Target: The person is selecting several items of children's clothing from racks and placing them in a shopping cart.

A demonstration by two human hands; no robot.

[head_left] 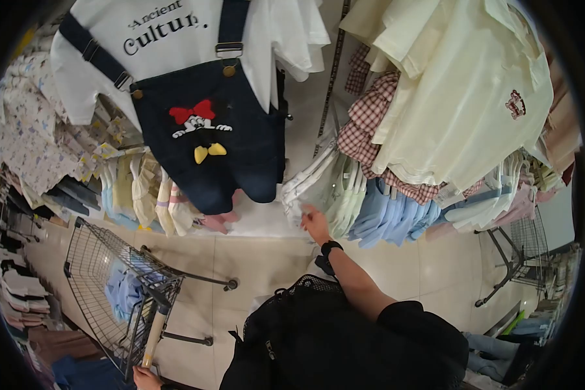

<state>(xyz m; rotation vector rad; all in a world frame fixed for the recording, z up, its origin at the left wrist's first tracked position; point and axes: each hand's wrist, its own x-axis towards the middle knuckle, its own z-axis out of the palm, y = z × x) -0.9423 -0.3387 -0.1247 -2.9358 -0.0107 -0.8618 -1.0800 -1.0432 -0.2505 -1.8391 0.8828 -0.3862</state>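
At the end of the handle (pixel 153 339) of a wire shopping cart (pixel 101 260), my left hand (pixel 147 379) is closed round the bar, partly cut off by the lower edge. My right hand (pixel 315 224), with a black band on the wrist, reaches forward to a white garment (pixel 294 207) on the rack. Its fingers are bent at the cloth's edge and seem to pinch it. Pale green clothes (pixel 346 198) hang just right of that hand, with light blue ones (pixel 387 211) farther right. A folded blue garment (pixel 123 290) lies in the cart.
Dark dungarees (pixel 211 143) over a white shirt hang in front at the upper left. A cream shirt (pixel 461 97) hangs at the upper right. Another cart (pixel 523 250) stands on the right. Tiled floor (pixel 240 260) shows below the racks, with more clothes along both sides.
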